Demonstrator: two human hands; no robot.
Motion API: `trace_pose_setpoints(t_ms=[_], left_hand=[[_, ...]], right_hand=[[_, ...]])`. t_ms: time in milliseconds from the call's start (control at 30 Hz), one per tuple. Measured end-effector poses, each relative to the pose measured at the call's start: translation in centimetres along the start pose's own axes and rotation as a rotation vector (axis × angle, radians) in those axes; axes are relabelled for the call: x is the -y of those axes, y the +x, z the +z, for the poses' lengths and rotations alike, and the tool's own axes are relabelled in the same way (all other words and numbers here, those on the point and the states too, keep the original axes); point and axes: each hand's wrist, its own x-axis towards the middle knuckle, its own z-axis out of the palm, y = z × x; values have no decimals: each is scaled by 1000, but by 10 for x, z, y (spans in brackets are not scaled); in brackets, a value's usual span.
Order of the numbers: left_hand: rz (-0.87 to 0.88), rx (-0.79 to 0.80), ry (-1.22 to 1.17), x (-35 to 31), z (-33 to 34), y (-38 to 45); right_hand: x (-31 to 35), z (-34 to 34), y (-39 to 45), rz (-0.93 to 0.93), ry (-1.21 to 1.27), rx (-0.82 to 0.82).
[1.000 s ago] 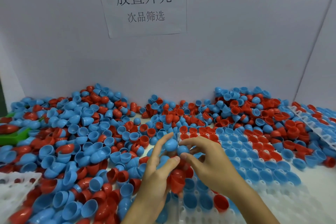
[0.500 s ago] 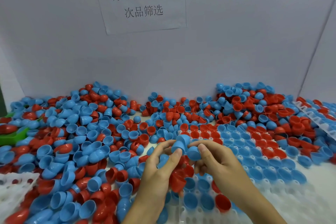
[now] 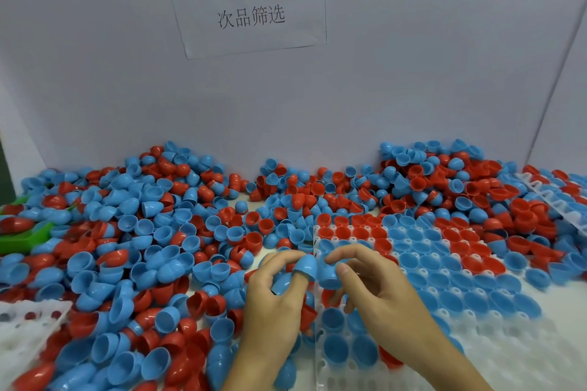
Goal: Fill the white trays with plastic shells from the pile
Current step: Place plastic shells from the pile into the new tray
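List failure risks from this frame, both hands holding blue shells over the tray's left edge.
1. The left hand holds several blue shells at once, one capped on a fingertip; one could slip back into the pile.
2. The right hand pinches a blue shell right by the white tray edge; released there, it may miss a pocket.
3. Loose shells crowd that edge and could be knocked into seated ones.

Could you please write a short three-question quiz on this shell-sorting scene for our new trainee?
1. True or false: the left hand holds a red plastic shell at its fingertips.
2. What colour is the plastic shell pinched by the right hand? A red, B blue, C green.
3. Fill in: the white plastic tray under the right hand has empty pockets along its ____ edge.

Key: 1 false, it is a blue plastic shell; 2 B, the blue shell; 3 near.
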Motion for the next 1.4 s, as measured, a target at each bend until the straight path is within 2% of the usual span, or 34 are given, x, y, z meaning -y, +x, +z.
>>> trace_pose_setpoints(t_ms=[67,167,267,400,467,600,733,833,967,1000,1067,1233,1267,1300,1367,1400], left_hand=[[30,-10,43,1,0,0],[-3,-74,-23,5,-3,3],[-141,-152,-233,3,-11,8],[-244,-229,-406,1,-25,17],[-259,-244,-426,1,-28,19],[-279,-242,-431,3,-27,20],[-283,-238,-449,4,-25,20],[-276,-240,-464,5,-25,20],[-258,-252,-438,6,-26,22],[-247,-254,-424,6,-26,22],[-230,-260,-392,7,-27,22],[-231,-267,-341,8,-30,21],[-232,-267,-333,8,-30,21],[-231,-265,-327,8,-29,22],[-235,-266,-319,7,-28,22],[-242,-268,-316,7,-27,21]], right_hand=[[1,1,0,-7,-23,-33],[-1,-1,1,-7,-32,-116],[-6,-7,4,-1,-101,-215],[-7,-10,12,-13,-309,-238],[-7,-9,20,-8,-465,-195],[-2,-1,36,9,-844,26],[2,10,48,-59,-1066,118],[6,12,51,-97,-1059,115],[16,5,53,-139,-803,121],[23,0,53,-122,-748,164],[41,-12,55,-56,-751,362],[85,-26,69,248,-973,909],[89,-22,78,224,-1025,911],[93,-15,87,128,-1034,826],[97,-3,107,-80,-788,459],[98,2,115,-96,-646,332]])
